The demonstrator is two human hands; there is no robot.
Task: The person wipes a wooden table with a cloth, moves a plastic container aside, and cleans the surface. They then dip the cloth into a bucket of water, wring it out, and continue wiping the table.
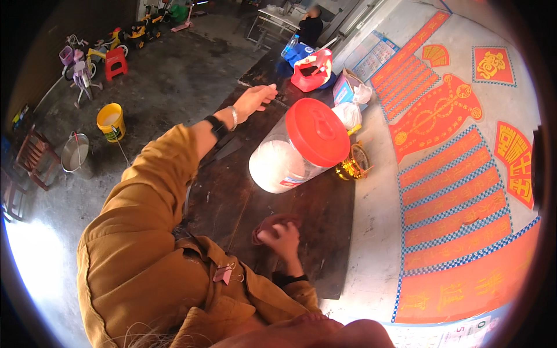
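Observation:
My left hand (256, 101), with a bracelet and a dark wristband behind it, reaches over the far part of the dark wooden table (226, 204). Its fingers are loosely bent, and nothing shows in them. A large clear plastic jar (278, 163) with a red lid (320, 130) stands between my hands, with pale contents that look like powder. Nearer my body, my right hand (282, 239) grips a dark red cloth (261, 230) on the tabletop; the hand is slightly blurred. A flat dark object (226, 150) lies near the table's left edge, partly behind my left forearm.
Beyond the jar are a red and white bag (311, 71), a box (343, 89), a white plastic bag (348, 114) and a gold-coloured pot (359, 161) by the wall. Left on the floor stand a yellow bucket (110, 119), a metal bucket (75, 154) and a red stool (115, 63). A person (310, 27) sits far back.

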